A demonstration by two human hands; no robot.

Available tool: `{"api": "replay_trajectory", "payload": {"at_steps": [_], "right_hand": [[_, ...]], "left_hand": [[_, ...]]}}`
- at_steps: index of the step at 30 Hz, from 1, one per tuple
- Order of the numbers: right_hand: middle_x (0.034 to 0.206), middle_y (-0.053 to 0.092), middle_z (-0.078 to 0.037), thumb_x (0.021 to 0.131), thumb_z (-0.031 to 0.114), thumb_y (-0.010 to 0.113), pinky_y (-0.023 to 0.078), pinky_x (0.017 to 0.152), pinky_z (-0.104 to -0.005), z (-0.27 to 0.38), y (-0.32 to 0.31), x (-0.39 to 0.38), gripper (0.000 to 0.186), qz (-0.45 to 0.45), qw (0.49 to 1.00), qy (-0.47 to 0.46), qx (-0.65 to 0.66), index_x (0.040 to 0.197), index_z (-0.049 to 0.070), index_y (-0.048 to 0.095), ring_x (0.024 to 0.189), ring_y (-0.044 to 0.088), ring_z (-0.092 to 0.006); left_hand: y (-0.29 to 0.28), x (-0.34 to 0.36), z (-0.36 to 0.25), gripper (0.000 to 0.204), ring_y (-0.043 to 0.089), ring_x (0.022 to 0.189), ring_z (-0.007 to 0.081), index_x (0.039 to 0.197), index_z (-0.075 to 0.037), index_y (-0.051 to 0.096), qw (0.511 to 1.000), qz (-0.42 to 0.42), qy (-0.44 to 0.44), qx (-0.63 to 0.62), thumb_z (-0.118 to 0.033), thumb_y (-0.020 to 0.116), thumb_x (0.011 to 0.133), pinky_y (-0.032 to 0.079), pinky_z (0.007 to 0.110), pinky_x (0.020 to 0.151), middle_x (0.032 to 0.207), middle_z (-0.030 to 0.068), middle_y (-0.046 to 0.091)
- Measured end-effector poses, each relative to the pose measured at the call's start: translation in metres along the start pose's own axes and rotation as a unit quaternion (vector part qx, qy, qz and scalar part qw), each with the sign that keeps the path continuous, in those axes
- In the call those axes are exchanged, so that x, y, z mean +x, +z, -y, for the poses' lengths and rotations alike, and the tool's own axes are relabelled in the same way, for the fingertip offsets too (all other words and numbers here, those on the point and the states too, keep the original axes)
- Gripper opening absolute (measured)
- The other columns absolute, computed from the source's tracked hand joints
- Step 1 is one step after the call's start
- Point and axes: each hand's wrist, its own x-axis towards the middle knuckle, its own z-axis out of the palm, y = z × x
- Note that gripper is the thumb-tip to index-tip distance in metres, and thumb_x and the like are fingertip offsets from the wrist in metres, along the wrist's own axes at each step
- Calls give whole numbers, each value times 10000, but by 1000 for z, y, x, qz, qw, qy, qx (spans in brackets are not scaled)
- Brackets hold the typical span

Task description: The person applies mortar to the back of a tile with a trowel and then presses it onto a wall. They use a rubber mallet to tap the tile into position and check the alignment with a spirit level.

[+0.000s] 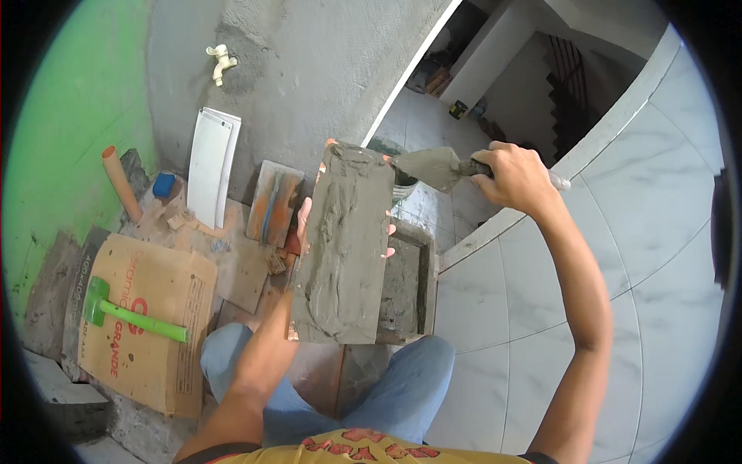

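A long rectangular tile coated with wet grey mortar is held upright or slightly tilted in my left hand, whose fingertips show at both edges while the palm is hidden behind it. My right hand grips the handle of a mortar-smeared trowel, its blade near the tile's upper right corner. Under and to the right of the tile is a mortar tray. A bucket is partly hidden beyond the tile. A float rests to the left of my left hand.
A green mallet lies on a cardboard box at lower left, with white panels, an orange pipe and a blue block behind. A tap is on the grey wall. Tiled surface at right borders a doorway showing stairs.
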Motion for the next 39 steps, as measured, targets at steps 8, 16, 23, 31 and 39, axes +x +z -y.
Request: {"api": "replay_trajectory", "payload": {"at_steps": [8, 16, 23, 31, 39], "right_hand": [[941, 739, -186, 859, 315, 736, 568, 801, -432, 34, -15, 3, 379, 24, 981, 11, 191, 1124, 46, 756, 888, 709, -362], [901, 697, -163, 842, 248, 751, 549, 703, -438, 62, -25, 10, 328, -20, 994, -55, 89, 1087, 30, 746, 797, 682, -356], [946, 707, -156, 872, 285, 727, 566, 738, -437, 65, -10, 46, 351, -50, 998, -36, 24, 1127, 44, 742, 834, 696, -361], [912, 728, -240, 911, 300, 687, 569, 841, -483, 70, -17, 38, 327, 56, 986, 110, 109, 1088, 33, 751, 916, 710, -415], [897, 723, -237, 912, 302, 708, 575, 828, -487, 51, 28, 7, 331, 56, 985, 140, 89, 1003, -14, 745, 891, 707, -431]], "left_hand": [[11, 5, 12, 941, 579, 1179, 467, 1523, -90, 402, 997, -65, 33, 9, -758, 483, 864, 495, 711, 928, 1345, 248, 533], [17, 1, 9, 909, 631, 1104, 416, 1489, -67, 431, 991, -121, 31, 52, -736, 463, 875, 544, 647, 888, 1277, 222, 578], [2, 1, 17, 913, 568, 1213, 491, 1552, -109, 385, 993, -113, -9, 15, -735, 457, 891, 443, 718, 985, 1372, 261, 543], [-1, 2, 26, 928, 595, 1165, 454, 1523, -54, 395, 991, -124, 23, 39, -725, 452, 884, 494, 658, 937, 1333, 243, 564], [-2, 1, 22, 1021, 525, 1263, 483, 1545, 11, 334, 994, -75, 65, 52, -728, 515, 864, 460, 694, 1000, 1405, 295, 492]]}}
